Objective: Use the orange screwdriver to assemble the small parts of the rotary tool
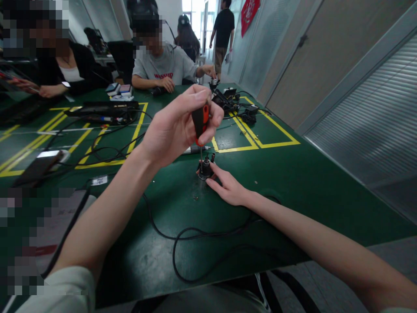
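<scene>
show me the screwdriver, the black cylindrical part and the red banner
Screwdriver [200, 120], head view: visible side of the handle
Black cylindrical part [206, 168], head view: its dark body
Red banner [249, 16], head view: near its centre

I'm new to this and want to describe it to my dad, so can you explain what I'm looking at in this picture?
There is no machine doing the work here, just a person's two bare hands. The single picture comes from a camera worn on that person's head, looking forward and down. The left hand grips a red-and-black screwdriver, shaft pointing down at a small black cylindrical part. The right hand holds that part at its base; whether the tip sits in a screw is too small to tell. On the green table lie a looping black cable and yellow tape lines. Across it sits a co-worker in a grey T-shirt.
</scene>
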Demonstrator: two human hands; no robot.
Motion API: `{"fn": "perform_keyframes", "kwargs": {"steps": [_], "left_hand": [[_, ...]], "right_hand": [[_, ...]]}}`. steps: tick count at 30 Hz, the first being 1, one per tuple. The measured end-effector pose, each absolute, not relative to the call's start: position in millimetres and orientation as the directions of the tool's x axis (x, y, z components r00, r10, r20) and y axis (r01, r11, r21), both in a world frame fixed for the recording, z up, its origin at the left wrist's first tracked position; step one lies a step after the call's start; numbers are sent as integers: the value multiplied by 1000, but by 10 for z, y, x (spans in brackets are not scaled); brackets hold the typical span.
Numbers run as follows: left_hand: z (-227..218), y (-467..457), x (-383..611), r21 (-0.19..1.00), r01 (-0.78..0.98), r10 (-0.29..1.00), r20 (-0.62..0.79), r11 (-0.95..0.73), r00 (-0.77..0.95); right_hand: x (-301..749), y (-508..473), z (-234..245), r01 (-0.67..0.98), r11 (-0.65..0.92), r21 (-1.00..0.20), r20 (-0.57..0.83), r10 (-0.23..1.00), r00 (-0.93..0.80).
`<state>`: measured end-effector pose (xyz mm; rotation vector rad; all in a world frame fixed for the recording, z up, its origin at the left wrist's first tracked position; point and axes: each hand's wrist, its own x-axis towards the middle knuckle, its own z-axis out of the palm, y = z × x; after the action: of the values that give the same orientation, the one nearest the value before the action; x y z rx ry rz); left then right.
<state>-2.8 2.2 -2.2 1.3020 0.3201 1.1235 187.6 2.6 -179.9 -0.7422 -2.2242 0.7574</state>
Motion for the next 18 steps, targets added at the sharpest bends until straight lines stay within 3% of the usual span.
{"fn": "perform_keyframes", "kwargs": {"steps": [10, 18], "left_hand": [[29, 21, -47, 893, -439, 785, 338, -94, 519], [-34, 36, -43, 856, -505, 761, 398, -108, 513]], "right_hand": [[1878, 28, -1812, 284, 681, -675, 413, 667, -620], [1874, 24, -1801, 277, 674, -685, 409, 671, -618]]}}
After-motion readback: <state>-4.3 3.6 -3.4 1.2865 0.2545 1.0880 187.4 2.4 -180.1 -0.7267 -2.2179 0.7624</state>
